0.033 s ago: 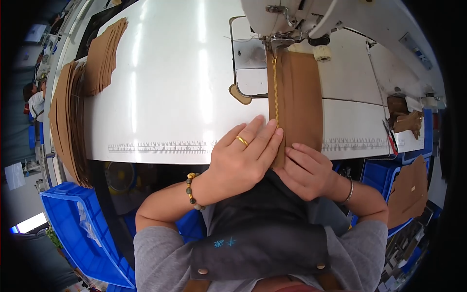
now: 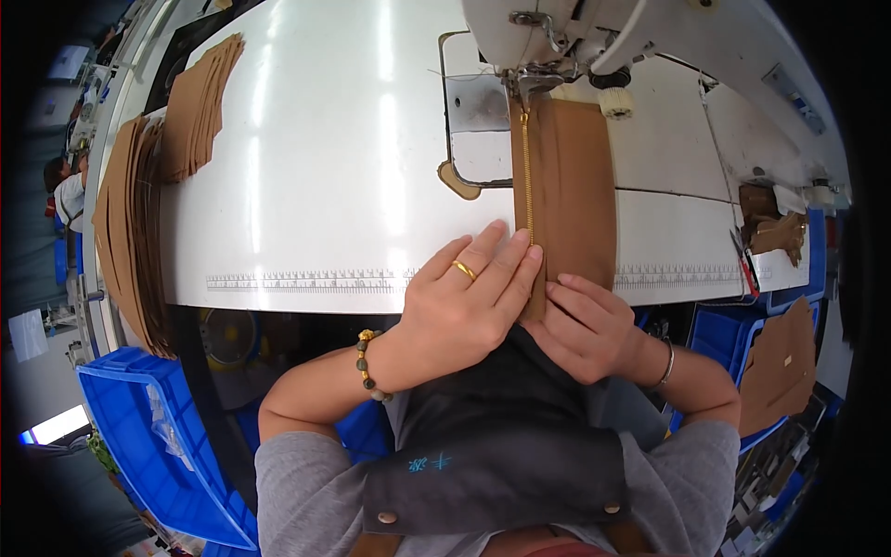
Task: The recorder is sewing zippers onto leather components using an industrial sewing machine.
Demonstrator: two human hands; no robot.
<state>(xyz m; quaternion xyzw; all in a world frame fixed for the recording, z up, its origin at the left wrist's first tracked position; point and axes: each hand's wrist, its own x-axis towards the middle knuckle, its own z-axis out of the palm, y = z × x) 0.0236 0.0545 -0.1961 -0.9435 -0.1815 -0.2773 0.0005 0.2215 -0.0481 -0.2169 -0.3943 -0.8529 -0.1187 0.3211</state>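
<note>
A brown leather-like panel point(image 2: 580, 186) lies lengthwise under the sewing machine point(image 2: 548, 46), its far end by the presser foot point(image 2: 529, 85). Along its left side runs a gold-toothed zipper point(image 2: 528, 176). My left hand point(image 2: 469, 292) rests on the near part of the zipper, fingers stretched out flat. Just right of it, my right hand point(image 2: 589, 325) pinches the panel's near end at the table edge, thumb and fingers closed. Part of the near end is hidden under both hands.
Stacks of brown pieces point(image 2: 135, 232) stand at the table's left side. Red-handled snips point(image 2: 745, 260) and brown scraps point(image 2: 775, 227) lie at the right. Blue bins point(image 2: 167, 446) flank me below the white table point(image 2: 325, 186). A person point(image 2: 70, 195) sits far left.
</note>
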